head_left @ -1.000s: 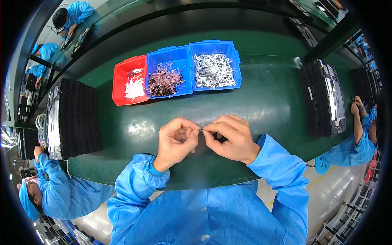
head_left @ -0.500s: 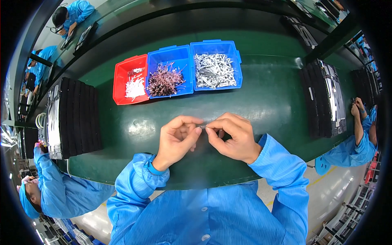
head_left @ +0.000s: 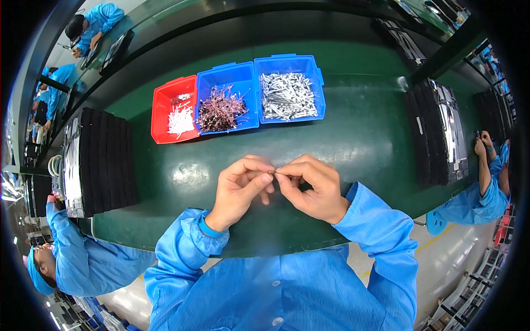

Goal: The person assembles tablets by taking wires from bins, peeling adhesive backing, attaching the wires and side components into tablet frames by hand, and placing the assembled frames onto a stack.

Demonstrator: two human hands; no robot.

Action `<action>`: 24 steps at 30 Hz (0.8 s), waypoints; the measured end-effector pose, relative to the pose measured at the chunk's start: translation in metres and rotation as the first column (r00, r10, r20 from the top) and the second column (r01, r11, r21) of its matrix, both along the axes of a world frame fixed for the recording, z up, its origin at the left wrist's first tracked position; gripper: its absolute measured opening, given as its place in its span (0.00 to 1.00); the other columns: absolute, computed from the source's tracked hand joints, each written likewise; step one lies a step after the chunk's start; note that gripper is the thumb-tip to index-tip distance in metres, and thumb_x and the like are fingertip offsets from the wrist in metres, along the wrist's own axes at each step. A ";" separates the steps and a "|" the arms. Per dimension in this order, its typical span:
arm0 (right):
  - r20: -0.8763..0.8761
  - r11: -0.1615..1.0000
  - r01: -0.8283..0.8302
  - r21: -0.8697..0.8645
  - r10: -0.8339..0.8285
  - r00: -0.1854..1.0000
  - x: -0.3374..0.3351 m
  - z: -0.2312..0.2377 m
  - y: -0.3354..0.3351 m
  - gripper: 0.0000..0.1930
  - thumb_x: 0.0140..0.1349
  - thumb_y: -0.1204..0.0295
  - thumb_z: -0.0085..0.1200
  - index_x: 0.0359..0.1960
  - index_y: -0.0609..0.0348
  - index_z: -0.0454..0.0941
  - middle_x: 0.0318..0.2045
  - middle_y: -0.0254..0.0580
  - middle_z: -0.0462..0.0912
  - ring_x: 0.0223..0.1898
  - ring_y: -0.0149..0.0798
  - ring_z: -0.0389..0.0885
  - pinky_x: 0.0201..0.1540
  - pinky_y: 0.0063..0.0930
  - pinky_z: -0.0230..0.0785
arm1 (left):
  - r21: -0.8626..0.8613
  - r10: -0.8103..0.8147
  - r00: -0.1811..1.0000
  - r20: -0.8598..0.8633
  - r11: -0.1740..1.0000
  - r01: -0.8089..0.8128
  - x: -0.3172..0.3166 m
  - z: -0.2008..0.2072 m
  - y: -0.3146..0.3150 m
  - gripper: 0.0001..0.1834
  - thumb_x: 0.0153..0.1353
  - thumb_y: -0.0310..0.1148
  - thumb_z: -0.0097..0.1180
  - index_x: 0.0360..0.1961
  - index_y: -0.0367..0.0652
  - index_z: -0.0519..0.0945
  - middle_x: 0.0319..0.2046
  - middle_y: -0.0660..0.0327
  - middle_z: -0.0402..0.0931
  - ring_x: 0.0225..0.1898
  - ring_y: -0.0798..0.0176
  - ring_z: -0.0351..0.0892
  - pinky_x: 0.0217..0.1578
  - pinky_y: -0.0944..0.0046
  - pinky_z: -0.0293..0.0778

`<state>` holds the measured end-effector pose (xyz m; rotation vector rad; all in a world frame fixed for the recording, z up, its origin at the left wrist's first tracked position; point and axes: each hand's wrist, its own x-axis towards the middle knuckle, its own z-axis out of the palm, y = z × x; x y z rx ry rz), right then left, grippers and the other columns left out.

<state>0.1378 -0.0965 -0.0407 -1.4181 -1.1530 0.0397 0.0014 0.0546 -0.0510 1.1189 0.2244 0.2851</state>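
My left hand [head_left: 241, 190] and my right hand [head_left: 312, 187] meet fingertip to fingertip above the green table [head_left: 353, 149]. Both are closed in a pinch, thumb against forefinger. A tiny dark, brownish piece shows between the fingertips, too small and too covered to name. Beyond my hands stand three bins side by side. The red bin [head_left: 158, 118] holds small white sticks, the middle blue bin [head_left: 229, 73] a tangle of thin reddish-brown wired parts, and the right blue bin [head_left: 287, 62] a heap of silvery-white slender pieces.
A stack of black trays or foam slabs [head_left: 107, 160] stands at the left, another black stack [head_left: 425, 129] at the right. Co-workers in blue sit at both sides: one person [head_left: 83, 254] at lower left, another [head_left: 475, 198] at right. A dark frame bar crosses the far side.
My fingertips have drawn slightly closer together, covering more of the small piece. The bins appear shifted a little to the left in view.
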 end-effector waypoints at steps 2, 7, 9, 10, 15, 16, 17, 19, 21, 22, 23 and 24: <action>0.007 1.000 -0.003 0.000 0.003 1.000 -0.001 0.000 0.000 0.06 0.60 0.83 0.68 0.37 0.62 0.85 0.29 0.39 0.85 0.23 0.26 0.81 0.22 0.21 0.71 | 0.007 0.004 1.000 0.017 1.000 -0.004 0.000 -0.002 0.000 0.08 0.72 0.22 0.59 0.51 0.35 0.82 0.50 0.56 0.77 0.40 0.66 0.84 0.30 0.68 0.83; -0.007 1.000 -0.015 0.011 0.015 1.000 -0.002 -0.001 0.002 0.07 0.59 0.84 0.68 0.37 0.63 0.85 0.29 0.40 0.86 0.23 0.26 0.82 0.22 0.21 0.72 | 0.043 0.018 0.998 0.055 0.999 -0.020 -0.002 -0.003 -0.001 0.09 0.72 0.21 0.58 0.51 0.35 0.82 0.50 0.56 0.77 0.39 0.66 0.83 0.30 0.69 0.83; -0.010 1.000 -0.022 0.007 0.022 1.000 -0.003 -0.003 0.004 0.07 0.59 0.84 0.68 0.37 0.63 0.85 0.29 0.40 0.86 0.23 0.26 0.82 0.22 0.21 0.72 | 0.044 0.025 0.998 0.057 0.999 -0.027 -0.003 -0.002 0.000 0.09 0.72 0.21 0.58 0.51 0.35 0.82 0.50 0.56 0.77 0.39 0.67 0.83 0.30 0.69 0.83; -0.013 1.000 -0.023 0.011 0.023 1.000 -0.003 -0.003 0.002 0.07 0.59 0.84 0.68 0.37 0.63 0.85 0.29 0.40 0.86 0.23 0.26 0.82 0.22 0.21 0.72 | 0.054 0.026 0.998 0.059 0.998 -0.029 -0.002 -0.001 -0.001 0.09 0.72 0.21 0.58 0.51 0.35 0.82 0.49 0.56 0.77 0.39 0.67 0.83 0.30 0.69 0.83; -0.011 1.000 -0.010 0.006 0.010 1.000 -0.001 0.000 0.002 0.07 0.58 0.84 0.69 0.36 0.63 0.85 0.29 0.40 0.85 0.23 0.27 0.82 0.22 0.20 0.72 | 0.177 0.050 0.996 0.074 0.982 -0.062 -0.001 0.001 0.000 0.08 0.72 0.21 0.59 0.50 0.35 0.83 0.50 0.56 0.77 0.38 0.67 0.83 0.31 0.70 0.83; -0.018 1.000 -0.009 -0.004 0.009 1.000 -0.001 0.000 0.002 0.07 0.57 0.84 0.69 0.36 0.63 0.85 0.28 0.39 0.85 0.23 0.27 0.82 0.22 0.20 0.72 | 0.258 0.071 0.994 0.083 0.962 -0.090 -0.001 0.001 0.000 0.07 0.72 0.21 0.59 0.49 0.34 0.83 0.50 0.56 0.77 0.38 0.68 0.83 0.31 0.70 0.83; -0.019 1.000 -0.011 -0.004 0.011 1.000 -0.001 0.002 0.002 0.07 0.57 0.84 0.69 0.36 0.63 0.85 0.28 0.39 0.85 0.23 0.27 0.82 0.22 0.20 0.72 | 0.258 0.072 0.994 0.082 0.962 -0.091 -0.001 0.003 0.000 0.07 0.72 0.21 0.59 0.49 0.34 0.83 0.50 0.56 0.77 0.38 0.68 0.83 0.31 0.70 0.83; -0.017 1.000 -0.017 -0.013 0.016 1.000 0.002 0.005 0.002 0.07 0.56 0.84 0.69 0.34 0.63 0.84 0.26 0.38 0.84 0.22 0.26 0.81 0.22 0.20 0.72 | 0.448 0.160 0.982 0.096 0.875 -0.186 0.001 0.008 -0.002 0.06 0.69 0.19 0.62 0.46 0.34 0.85 0.46 0.55 0.79 0.38 0.66 0.83 0.33 0.69 0.82; 0.007 1.000 -0.017 -0.026 0.017 1.000 0.006 0.006 -0.001 0.07 0.55 0.84 0.68 0.33 0.62 0.84 0.25 0.37 0.84 0.22 0.26 0.81 0.22 0.20 0.71 | 0.618 0.179 0.973 0.148 0.751 -0.232 0.002 0.009 0.001 0.07 0.65 0.18 0.64 0.44 0.35 0.85 0.44 0.55 0.80 0.37 0.64 0.84 0.33 0.67 0.82; 0.032 0.999 -0.014 -0.040 0.015 0.999 0.007 0.007 -0.003 0.07 0.55 0.84 0.68 0.32 0.61 0.84 0.24 0.36 0.83 0.22 0.25 0.80 0.22 0.19 0.71 | 0.757 0.183 0.962 0.202 0.594 -0.272 0.004 0.010 0.003 0.08 0.62 0.17 0.66 0.43 0.36 0.85 0.41 0.55 0.81 0.37 0.62 0.84 0.33 0.65 0.82; 0.033 0.999 -0.013 -0.041 0.015 0.999 0.009 0.008 -0.004 0.07 0.55 0.84 0.68 0.32 0.61 0.84 0.24 0.36 0.83 0.22 0.25 0.80 0.22 0.19 0.71 | 0.756 0.183 0.962 0.203 0.595 -0.273 0.006 0.013 0.003 0.08 0.62 0.17 0.66 0.43 0.36 0.85 0.41 0.55 0.81 0.37 0.62 0.84 0.33 0.65 0.82; 0.027 0.999 -0.008 -0.045 0.009 1.000 0.010 0.009 -0.006 0.07 0.54 0.83 0.69 0.31 0.61 0.84 0.23 0.35 0.83 0.21 0.25 0.80 0.21 0.19 0.70 | 0.828 0.176 0.950 0.259 0.466 -0.312 0.009 0.017 0.003 0.10 0.60 0.17 0.68 0.42 0.37 0.86 0.40 0.55 0.81 0.36 0.60 0.84 0.33 0.63 0.81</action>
